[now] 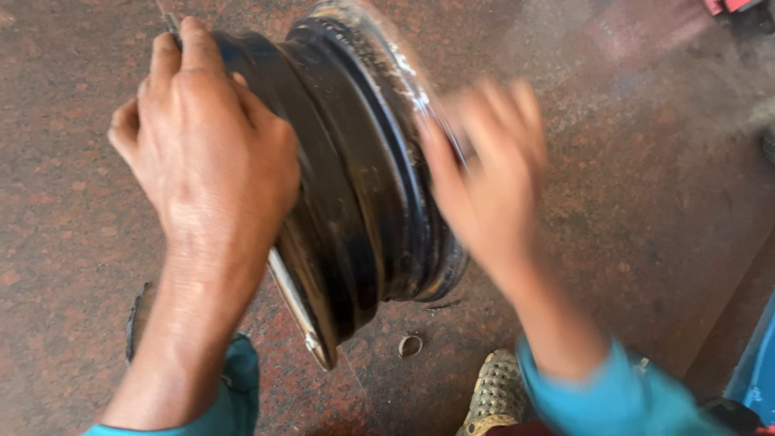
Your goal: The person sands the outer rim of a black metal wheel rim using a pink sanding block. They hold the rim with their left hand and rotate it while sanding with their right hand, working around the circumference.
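Nearest the viewer, two teal sleeves (230, 396) frame the scene, and the toe of a perforated pale shoe (494, 393) rests on the floor between them. Just beyond the shoe a small metal ring (410, 345) lies on the speckled reddish-brown stone floor (64, 242). Above these, the left hand (206, 149) lies over the near flange of a black steel wheel rim (363, 178), fingers curled closed over its upper edge in a grip. The rim stands on its edge on the floor, tilted, with its worn, bare-metal lip showing at the bottom left and along the top right. At the rim's far flange is the right hand (488, 173), heavily motion-blurred; its fingers appear spread against or beside the rim edge, but whether they grip it cannot be told. Farthest off, at the lower right, a blue object (759, 371) meets the frame edge.
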